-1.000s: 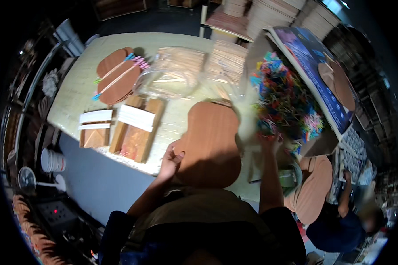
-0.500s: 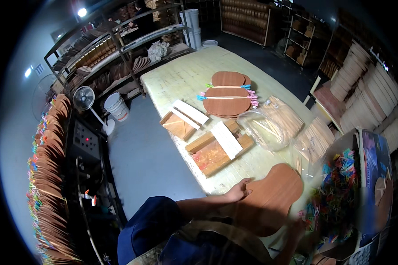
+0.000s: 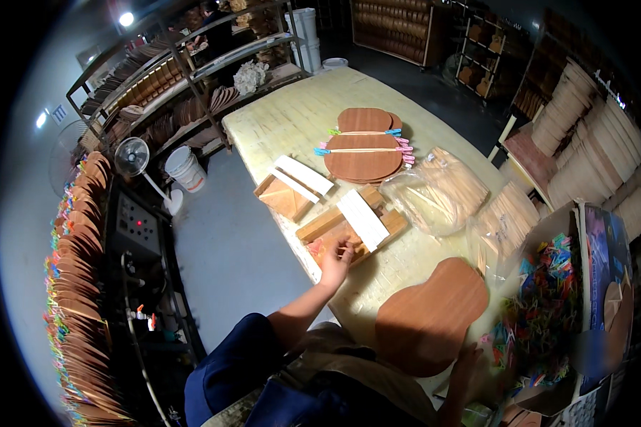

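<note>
My left hand is over the near side of a wooden tray with a reddish, stained inside and a white board laid across it. Its fingers are curled together; whatever they pinch, if anything, is too small to make out. In front of me a brown guitar-shaped wooden plate lies flat on the table. Beside the plate's lower right edge is my right hand, dim and partly shadowed, its fingers not clear. Just right of it a box holds many coloured small clothespins.
Further up the pale table lie guitar-shaped plates with strips clipped across them, a second wooden tray, and plastic bags of thin wood strips. A rack of clipped plates stands left, near a fan and white buckets.
My left hand has left the guitar-shaped plate and moved up and left to the wooden tray. My right hand, blurred before by the clothespins, is now lower and closer to the plate's edge.
</note>
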Available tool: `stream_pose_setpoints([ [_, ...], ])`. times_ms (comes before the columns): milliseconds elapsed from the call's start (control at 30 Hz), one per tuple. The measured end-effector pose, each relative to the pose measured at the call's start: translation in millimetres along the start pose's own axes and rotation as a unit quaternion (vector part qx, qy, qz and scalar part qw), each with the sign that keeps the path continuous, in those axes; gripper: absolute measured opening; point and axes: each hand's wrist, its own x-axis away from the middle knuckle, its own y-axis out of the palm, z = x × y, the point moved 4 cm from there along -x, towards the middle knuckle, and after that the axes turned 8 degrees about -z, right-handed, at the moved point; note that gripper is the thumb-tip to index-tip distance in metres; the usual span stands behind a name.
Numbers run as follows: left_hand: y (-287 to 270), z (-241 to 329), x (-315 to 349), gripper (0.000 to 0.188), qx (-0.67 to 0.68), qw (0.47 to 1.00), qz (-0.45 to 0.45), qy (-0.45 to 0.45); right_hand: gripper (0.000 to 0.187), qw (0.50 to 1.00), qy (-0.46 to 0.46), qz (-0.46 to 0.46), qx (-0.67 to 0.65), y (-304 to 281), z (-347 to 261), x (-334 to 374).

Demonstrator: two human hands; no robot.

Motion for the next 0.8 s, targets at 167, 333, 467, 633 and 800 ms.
stream_pose_setpoints([
  [167, -11.5, -4.0, -22.9, 0.008, -0.080, 0.993, 0.082, 0.021, 0.026, 0.999, -0.015, -0.015, -0.044, 20.6, 26.9, -10.8],
  [333, -1.7, -13.5, -44.9, 0.018, 0.098, 0.986, 0.019, -0.133, 0.031, 0.997, -0.021, 0.003, -0.072, 38.7, 38.3, -17.1],
  [467, -0.7, -15.1, -69.3, 0.016, 0.196, 0.956, 0.033, -0.214, 0.036, 0.996, -0.046, 0.012, -0.081, 39.2, 39.3, -18.5],
  [633, -3.2, -38.4, -85.4, 0.012, 0.252, 0.916, 0.147, -0.276, 0.037, 0.994, -0.049, 0.011, -0.092, 36.1, 38.3, -18.7],
  [800, -9.1, -28.7, -83.8, 0.006, 0.283, 0.919, 0.200, -0.189, 0.038, 0.996, -0.051, 0.015, -0.077, 32.4, 31.0, -16.5],
])
